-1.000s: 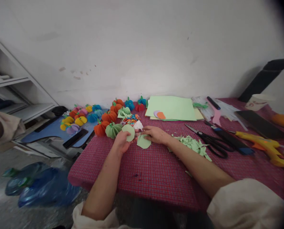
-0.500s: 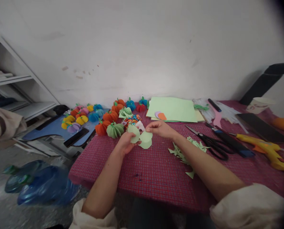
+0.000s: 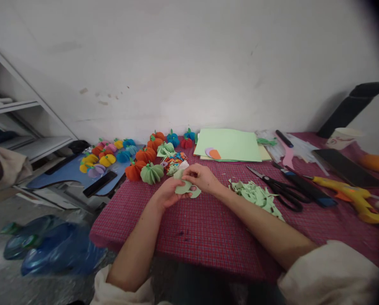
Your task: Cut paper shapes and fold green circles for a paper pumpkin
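Note:
Pale green paper cutouts (image 3: 181,189) with rounded edges are held between both hands above the red checked cloth. My left hand (image 3: 168,192) is closed on them from the left, its fingers partly behind the paper. From the right, my right hand (image 3: 200,177) pinches the upper part of the paper; its fingertips overlap the cutouts. Just beyond the hands lies a small heap of coloured paper scraps (image 3: 176,159). A light green paper pumpkin (image 3: 151,173) stands to the left of them, beside several orange paper pumpkins (image 3: 146,154).
Green paper scraps (image 3: 256,195), black scissors (image 3: 280,189), a utility knife (image 3: 307,186) and a yellow glue gun (image 3: 348,195) lie on the right. Green paper sheets (image 3: 230,142) rest at the back. A blue side table (image 3: 59,173) bears small paper pumpkins; water bottles (image 3: 49,245) are on the floor.
My right hand has moved left and closer to my left hand, now overlapping the paper. The cutouts, spread apart before, are now brought together. The view has shifted slightly.

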`<state>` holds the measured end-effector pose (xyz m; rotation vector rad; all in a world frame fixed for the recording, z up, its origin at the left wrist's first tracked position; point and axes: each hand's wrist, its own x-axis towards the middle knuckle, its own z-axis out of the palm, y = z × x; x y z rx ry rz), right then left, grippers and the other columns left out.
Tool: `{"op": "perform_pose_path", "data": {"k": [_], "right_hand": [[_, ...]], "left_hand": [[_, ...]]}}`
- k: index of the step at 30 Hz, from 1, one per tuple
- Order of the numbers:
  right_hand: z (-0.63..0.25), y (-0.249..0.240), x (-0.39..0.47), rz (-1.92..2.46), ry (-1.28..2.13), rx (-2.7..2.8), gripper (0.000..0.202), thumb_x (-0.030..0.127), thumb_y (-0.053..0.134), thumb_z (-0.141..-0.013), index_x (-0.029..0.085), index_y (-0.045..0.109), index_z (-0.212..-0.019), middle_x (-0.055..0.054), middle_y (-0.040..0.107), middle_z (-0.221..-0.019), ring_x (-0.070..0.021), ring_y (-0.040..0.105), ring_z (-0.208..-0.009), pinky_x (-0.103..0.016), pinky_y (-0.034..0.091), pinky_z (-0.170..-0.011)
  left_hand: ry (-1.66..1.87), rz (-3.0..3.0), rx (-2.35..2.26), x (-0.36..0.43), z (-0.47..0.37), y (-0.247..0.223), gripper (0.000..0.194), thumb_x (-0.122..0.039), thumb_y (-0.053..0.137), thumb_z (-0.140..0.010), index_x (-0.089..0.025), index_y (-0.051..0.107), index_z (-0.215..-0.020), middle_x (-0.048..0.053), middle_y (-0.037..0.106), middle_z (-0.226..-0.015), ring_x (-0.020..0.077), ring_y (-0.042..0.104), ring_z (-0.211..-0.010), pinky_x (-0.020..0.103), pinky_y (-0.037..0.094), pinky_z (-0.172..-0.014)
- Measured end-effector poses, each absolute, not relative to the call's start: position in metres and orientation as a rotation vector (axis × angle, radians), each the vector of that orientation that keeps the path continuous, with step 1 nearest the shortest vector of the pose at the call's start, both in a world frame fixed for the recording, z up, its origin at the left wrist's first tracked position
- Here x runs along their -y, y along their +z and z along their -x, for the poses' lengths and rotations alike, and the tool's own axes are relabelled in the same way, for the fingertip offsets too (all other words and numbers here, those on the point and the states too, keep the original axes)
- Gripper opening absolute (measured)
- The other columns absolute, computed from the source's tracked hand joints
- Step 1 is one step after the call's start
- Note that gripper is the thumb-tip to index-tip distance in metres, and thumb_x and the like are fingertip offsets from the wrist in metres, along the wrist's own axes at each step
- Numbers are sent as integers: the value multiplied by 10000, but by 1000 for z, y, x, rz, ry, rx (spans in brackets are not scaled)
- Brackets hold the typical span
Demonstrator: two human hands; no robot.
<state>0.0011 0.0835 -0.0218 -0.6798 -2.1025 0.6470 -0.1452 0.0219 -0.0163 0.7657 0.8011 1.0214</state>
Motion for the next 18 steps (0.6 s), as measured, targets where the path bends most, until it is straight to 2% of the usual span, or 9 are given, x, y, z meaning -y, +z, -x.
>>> {"op": "perform_pose_path", "data": {"k": [3,6,9,18], "right_hand": [[-4,-32,-94,735,681,2058,207,264,451,-838,167,610,-929,-35,628,-845,-120,549,-723,-235,418,-648],[-10,-45,-105,700,519,2374,228,185,523,-777,162,626,-980,-74,620,-956,-175,540,-885,-303,401,-788],[-13,-54,-110,609,373,2651,350,142,556,-733,167,596,-1079,-113,568,-1086,-217,508,-981,-355,367,-863],[-21,-52,-118,519,446,2729,291,168,532,-763,154,600,-1046,-104,567,-1066,-191,525,-965,-316,394,-854]], "left_hand": [[1200,-744,-934,-26,151,-16,388,-38,458,-633,-106,529,-1008,109,639,-832,172,613,-680,258,472,-555],[1389,-664,-1002,-30,157,-13,470,-18,416,-611,-107,488,-1066,103,639,-820,154,609,-658,254,475,-563],[1410,-661,-1004,-30,158,-12,470,-25,407,-615,-104,479,-1073,104,638,-806,164,613,-656,265,479,-561],[1373,-692,-1004,-27,155,-11,487,-33,410,-609,-106,469,-1087,128,643,-846,187,624,-683,278,483,-559]]}}
